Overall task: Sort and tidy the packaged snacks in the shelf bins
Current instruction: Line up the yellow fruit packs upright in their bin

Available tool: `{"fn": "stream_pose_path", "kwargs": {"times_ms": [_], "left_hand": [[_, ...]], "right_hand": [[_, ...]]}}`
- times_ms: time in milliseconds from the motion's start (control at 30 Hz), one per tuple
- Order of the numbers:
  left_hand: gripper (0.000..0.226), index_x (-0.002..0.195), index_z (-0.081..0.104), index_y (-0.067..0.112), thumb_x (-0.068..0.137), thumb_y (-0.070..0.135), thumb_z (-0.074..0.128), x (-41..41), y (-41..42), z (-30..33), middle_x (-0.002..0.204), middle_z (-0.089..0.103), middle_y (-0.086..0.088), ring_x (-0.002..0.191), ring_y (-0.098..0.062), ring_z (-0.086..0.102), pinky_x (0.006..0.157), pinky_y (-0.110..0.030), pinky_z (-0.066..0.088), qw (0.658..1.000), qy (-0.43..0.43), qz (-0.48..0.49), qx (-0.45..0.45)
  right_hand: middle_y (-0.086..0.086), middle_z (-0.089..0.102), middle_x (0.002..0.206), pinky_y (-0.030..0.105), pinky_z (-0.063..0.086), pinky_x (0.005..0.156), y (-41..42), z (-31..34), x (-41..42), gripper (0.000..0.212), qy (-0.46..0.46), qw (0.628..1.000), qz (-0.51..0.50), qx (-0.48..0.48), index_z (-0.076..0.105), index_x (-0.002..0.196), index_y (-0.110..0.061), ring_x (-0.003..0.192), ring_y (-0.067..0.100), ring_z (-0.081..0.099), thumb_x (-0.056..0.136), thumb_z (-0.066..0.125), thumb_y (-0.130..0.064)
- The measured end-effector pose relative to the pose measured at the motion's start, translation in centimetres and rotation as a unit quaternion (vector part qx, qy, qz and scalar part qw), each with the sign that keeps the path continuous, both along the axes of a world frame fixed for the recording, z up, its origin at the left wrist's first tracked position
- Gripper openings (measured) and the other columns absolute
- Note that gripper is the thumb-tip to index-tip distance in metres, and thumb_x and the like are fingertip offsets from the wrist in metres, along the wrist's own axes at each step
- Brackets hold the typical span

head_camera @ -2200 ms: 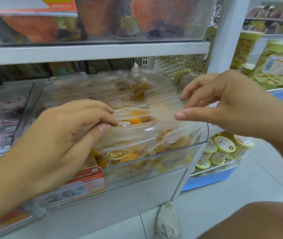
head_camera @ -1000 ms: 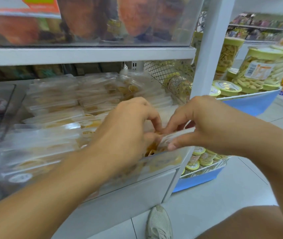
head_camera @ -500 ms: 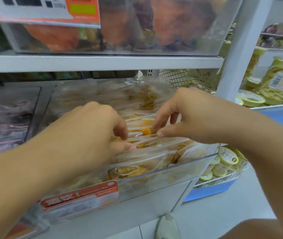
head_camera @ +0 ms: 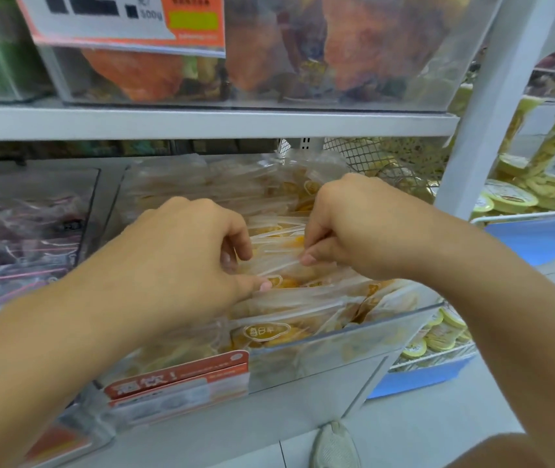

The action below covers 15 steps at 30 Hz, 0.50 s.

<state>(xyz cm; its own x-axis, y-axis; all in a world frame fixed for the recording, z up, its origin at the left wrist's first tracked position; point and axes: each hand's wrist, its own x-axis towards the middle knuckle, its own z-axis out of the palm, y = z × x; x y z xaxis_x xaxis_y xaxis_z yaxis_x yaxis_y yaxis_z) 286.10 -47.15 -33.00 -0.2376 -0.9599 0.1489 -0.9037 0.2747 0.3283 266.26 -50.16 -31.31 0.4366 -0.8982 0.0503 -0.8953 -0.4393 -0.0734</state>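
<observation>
1. Clear acrylic bin (head_camera: 364, 336), on the lower shelf at the centre of the view: packed to the rim with clear snack packets of orange-yellow pieces (head_camera: 269, 332), standing on edge in rows from front wall to back. Likely trouble here: front packets leaning on the low wall, liable to tip over it onto the floor if the row gets shoved forward.
2. Neighbouring bin of dark, pink-sealed packets (head_camera: 26, 238), just beside on the left: a chance of a stray packet sliding across the divider if lifted carelessly. Mixing of the sorts would undo the tidying.
3. Left hand (head_camera: 181, 261): curled over the middle of the row, fingers bent down among the packet tops, thumb pressed against a seal edge. Pinching one packet top, by the look of it; exact packet hard to tell through the overlapping plastic.
4. Right hand (head_camera: 347, 231): close beside the left, fingers tightly folded, thumb and forefinger nipping the clear top strip of a packet (head_camera: 279, 261). Risk: slippery film escaping the pinch, or a seal tearing if pulled against the left hand's hold.
5. Price tag (head_camera: 181, 376) clipped to the front wall: easily knocked loose by a forearm.
</observation>
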Motion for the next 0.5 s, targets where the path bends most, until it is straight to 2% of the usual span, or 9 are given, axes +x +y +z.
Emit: {"fn": "stream_pose_path", "kwargs": {"times_ms": [67, 133, 200, 267, 367, 433, 500], "left_hand": [[0.026, 0.075, 0.066, 0.037, 0.072, 0.062, 0.072, 0.1, 0.1, -0.2, 0.072, 0.061, 0.020, 0.078, -0.003, 0.056, 0.075, -0.030, 0.049, 1.000, 0.014, 0.019, -0.015], [0.019, 0.071, 0.068, 0.036, 0.078, 0.053, 0.072, 0.2, 0.1, -0.4, 0.070, 0.061, 0.019, 0.075, -0.003, 0.057, 0.070, -0.028, 0.047, 0.999, 0.024, 0.032, -0.030], [0.016, 0.075, 0.068, 0.037, 0.077, 0.051, 0.076, 0.0, 0.0, -0.6, 0.075, 0.063, 0.018, 0.080, -0.008, 0.061, 0.073, -0.030, 0.051, 0.998, 0.014, 0.044, -0.040], [0.018, 0.080, 0.069, 0.039, 0.073, 0.052, 0.079, -0.4, -0.2, -0.7, 0.081, 0.065, 0.017, 0.083, -0.012, 0.063, 0.075, -0.030, 0.052, 0.998, -0.013, 0.049, -0.040], [0.015, 0.073, 0.070, 0.037, 0.076, 0.048, 0.080, -0.9, -0.2, -0.5, 0.075, 0.064, 0.016, 0.077, -0.011, 0.064, 0.077, -0.032, 0.054, 0.998, -0.034, 0.033, -0.042], [0.014, 0.068, 0.072, 0.038, 0.077, 0.044, 0.080, -0.8, -0.4, -0.5, 0.072, 0.064, 0.018, 0.074, -0.007, 0.064, 0.079, -0.032, 0.055, 0.999, -0.028, 0.021, -0.022], [0.013, 0.069, 0.072, 0.042, 0.079, 0.047, 0.077, -0.5, -0.5, -0.5, 0.083, 0.068, 0.020, 0.080, -0.006, 0.066, 0.084, -0.034, 0.056, 1.000, -0.018, -0.008, -0.001]], "right_hand": [[0.004, 0.064, 0.057, 0.033, 0.054, 0.063, 0.0, -0.2, -0.3, 0.025, -0.042, 0.999, 0.022, -0.002, 0.075, 0.069, -0.015, 0.057, 0.017, 0.061, 0.086, 0.075, -0.033], [0.003, 0.068, 0.058, 0.031, 0.057, 0.065, 0.2, -0.3, -0.4, 0.023, -0.124, 0.992, 0.031, 0.019, 0.076, 0.068, -0.016, 0.057, 0.010, 0.067, 0.089, 0.073, -0.026], [0.000, 0.071, 0.060, 0.029, 0.059, 0.068, 0.1, -0.6, -0.1, 0.018, -0.178, 0.983, 0.031, 0.045, 0.079, 0.072, -0.017, 0.058, 0.005, 0.069, 0.089, 0.074, -0.023], [-0.003, 0.071, 0.059, 0.024, 0.057, 0.069, -0.2, -0.9, 0.3, 0.015, -0.155, 0.985, 0.030, 0.070, 0.080, 0.074, -0.017, 0.059, 0.002, 0.067, 0.086, 0.077, -0.025], [-0.009, 0.070, 0.062, 0.008, 0.044, 0.054, -0.6, -0.6, 0.0, 0.006, -0.110, 0.988, 0.001, 0.106, 0.080, 0.077, -0.024, 0.056, -0.007, 0.060, 0.075, 0.086, -0.026], [-0.014, 0.072, 0.071, 0.001, 0.036, 0.053, -0.5, -0.2, -1.0, 0.019, -0.072, 0.993, -0.023, 0.092, 0.080, 0.084, -0.028, 0.056, -0.014, 0.057, 0.071, 0.089, -0.018], [-0.017, 0.073, 0.077, 0.001, 0.036, 0.055, -0.3, 0.1, -1.5, 0.022, -0.037, 0.996, -0.026, 0.075, 0.080, 0.087, -0.030, 0.057, -0.016, 0.056, 0.074, 0.087, -0.015]]}}
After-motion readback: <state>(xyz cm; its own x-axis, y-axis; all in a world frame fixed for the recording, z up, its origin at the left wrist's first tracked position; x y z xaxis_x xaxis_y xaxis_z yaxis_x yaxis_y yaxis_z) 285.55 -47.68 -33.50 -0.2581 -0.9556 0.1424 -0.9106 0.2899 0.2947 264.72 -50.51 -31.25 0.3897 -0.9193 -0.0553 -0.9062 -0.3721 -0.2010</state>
